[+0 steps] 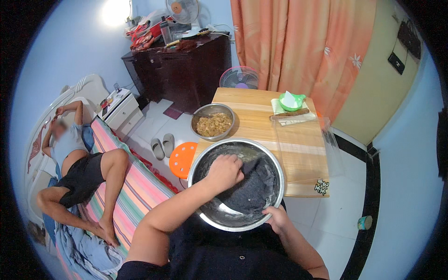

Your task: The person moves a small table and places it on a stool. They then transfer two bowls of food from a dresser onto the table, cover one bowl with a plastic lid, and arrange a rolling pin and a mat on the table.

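Observation:
A large metal basin (196,211) is tilted against the near edge of the table, close to my body. In it lies a mass of black dough (252,189), with pale floury smears on the wall around it. My left hand (226,172) reaches inside, its fingers curled against the dough's upper left edge; the fingertips are partly hidden. With my right hand (277,218) I grip the basin's rim at the lower right. Just beyond the basin stands a smaller metal bowl (194,122) of brownish chopped filling (213,124), with a utensil handle in it.
The wooden table (256,112) also bears a green container (291,101), a rolling pin (289,114) and a clear sheet (303,140). An orange stool (183,158) and slippers (163,145) are left of it. A person (70,149) lies on the striped bed (135,186).

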The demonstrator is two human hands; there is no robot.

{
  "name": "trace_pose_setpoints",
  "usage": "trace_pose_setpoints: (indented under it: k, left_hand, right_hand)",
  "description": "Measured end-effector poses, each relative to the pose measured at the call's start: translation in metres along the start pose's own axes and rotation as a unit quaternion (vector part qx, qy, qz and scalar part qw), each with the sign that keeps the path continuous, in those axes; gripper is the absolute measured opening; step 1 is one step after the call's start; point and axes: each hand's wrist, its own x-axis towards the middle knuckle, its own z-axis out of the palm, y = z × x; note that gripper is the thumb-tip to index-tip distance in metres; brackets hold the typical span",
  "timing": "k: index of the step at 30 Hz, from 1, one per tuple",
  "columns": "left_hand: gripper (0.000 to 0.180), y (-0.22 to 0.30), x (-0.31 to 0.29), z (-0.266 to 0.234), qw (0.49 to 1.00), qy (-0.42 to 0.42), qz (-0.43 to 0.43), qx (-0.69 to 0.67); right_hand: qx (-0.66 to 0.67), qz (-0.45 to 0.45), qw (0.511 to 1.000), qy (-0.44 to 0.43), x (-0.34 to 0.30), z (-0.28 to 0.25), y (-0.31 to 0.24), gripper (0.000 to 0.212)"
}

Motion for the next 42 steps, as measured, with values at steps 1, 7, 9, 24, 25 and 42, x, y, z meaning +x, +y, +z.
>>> trace_pose_setpoints:
  k: [1, 7, 9, 24, 25, 42]
  left_hand:
    - [0.015, 0.010, -0.006, -0.016, 0.999, 0.006, 0.023, -0.044]
    - [0.014, 0.036, -0.056, -0.022, 0.961, -0.088, 0.160, -0.208]
    - [0.013, 0.042, -0.059, -0.024, 0.958, -0.134, 0.167, -0.192]
    - [0.057, 0.018, 0.078, 0.159, 0.763, -0.106, -0.300, -0.563]
    - [0.063, 0.036, 0.088, 0.168, 0.816, -0.127, -0.224, -0.518]
    - [0.028, 0.062, 0.140, 0.238, 0.644, -0.162, -0.351, -0.661]
  right_hand:
    - [0.018, -0.005, 1.000, -0.014, 0.000, -0.002, -0.001, 0.029]
    - [0.047, -0.003, 0.998, -0.037, -0.006, 0.007, -0.017, 0.041]
    - [0.070, 0.010, 0.997, -0.033, -0.004, 0.004, -0.014, 0.040]
    - [0.119, -0.211, 0.914, 0.327, -0.118, -0.121, -0.056, 0.056]
    - [0.135, -0.228, 0.907, 0.328, -0.126, -0.125, -0.056, 0.058]
    - [0.202, -0.199, 0.885, 0.370, -0.160, -0.192, -0.027, 0.039]
